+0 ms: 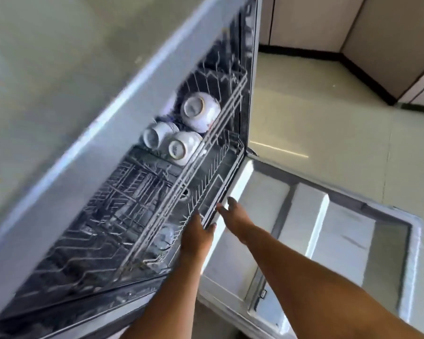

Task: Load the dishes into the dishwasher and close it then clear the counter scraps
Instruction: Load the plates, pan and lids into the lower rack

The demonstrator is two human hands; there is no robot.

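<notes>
I see both hands at the grey wire dishwasher rack (pixel 213 152) front rail, frame centre: left hand (pixel 197 237) curled around it, right hand (pixel 233 214) fingers spread wide; three white ceramic bowls (pixel 198 111) sit inverted inside.

I see two bare forearms, no sleeves reaching as far as the frame shows. My left hand (pixel 198 234) and right hand (pixel 235 214) carry no rings, watch or gloves. Fingernails look plain.

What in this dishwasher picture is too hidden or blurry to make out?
Head view, the only one:
- Left hand's fingertips: hidden behind the grey wire rack's rim, so grip unclear.
- Pale round object low in the rack: blurred, behind wires.
- Grey countertop: motion-blurred, so no scraps discernible.
- Open dishwasher door: cut off by the bottom edge.
</notes>
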